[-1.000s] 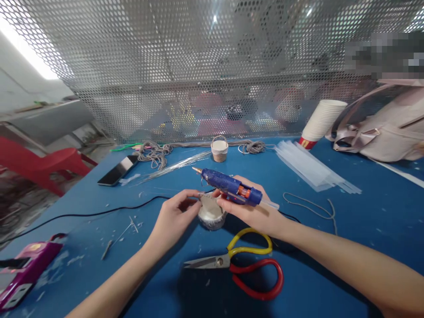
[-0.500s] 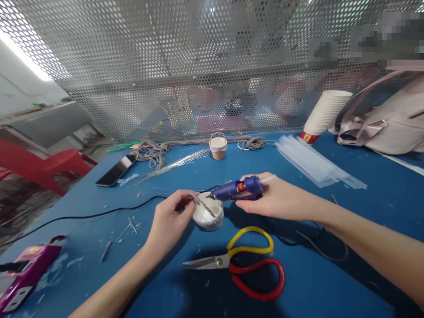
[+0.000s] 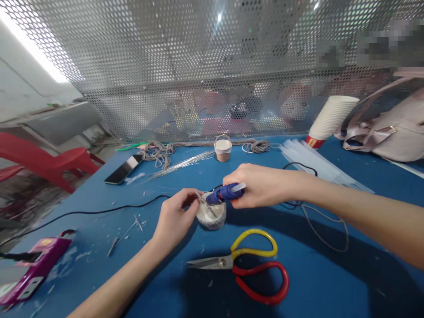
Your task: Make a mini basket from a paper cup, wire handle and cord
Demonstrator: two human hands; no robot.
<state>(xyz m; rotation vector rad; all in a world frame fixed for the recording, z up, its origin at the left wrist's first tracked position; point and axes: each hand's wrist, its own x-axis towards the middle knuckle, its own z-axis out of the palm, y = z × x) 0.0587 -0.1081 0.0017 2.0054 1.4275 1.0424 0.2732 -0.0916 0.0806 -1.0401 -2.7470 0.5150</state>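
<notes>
My right hand (image 3: 247,185) is closed around a blue hot glue gun (image 3: 227,193), a clear glue stick jutting from its back. The gun's nozzle points down into a small white cup (image 3: 213,223) wrapped in grey cord. A short grey twisted cord (image 3: 207,206) lies slantwise across the cup's mouth. At the cup's left rim, my left hand (image 3: 179,212) pinches the upper end of this cord between thumb and fingers. Scissors (image 3: 225,262) with one yellow and one red handle lie just in front of the cup.
Behind the cup stands a tiny handled basket (image 3: 223,150). A phone (image 3: 124,169), grey cord bundles (image 3: 159,152) and thin wires (image 3: 182,164) lie at the back left. Stacked paper cups (image 3: 333,117), clear sheets (image 3: 318,159) and a bag (image 3: 394,128) sit right. A purple power strip (image 3: 36,265) is front left.
The glue gun has swung from nearly level to a steeper downward tilt, its nozzle now in the cup's mouth by the cord. My left hand keeps its pinch.
</notes>
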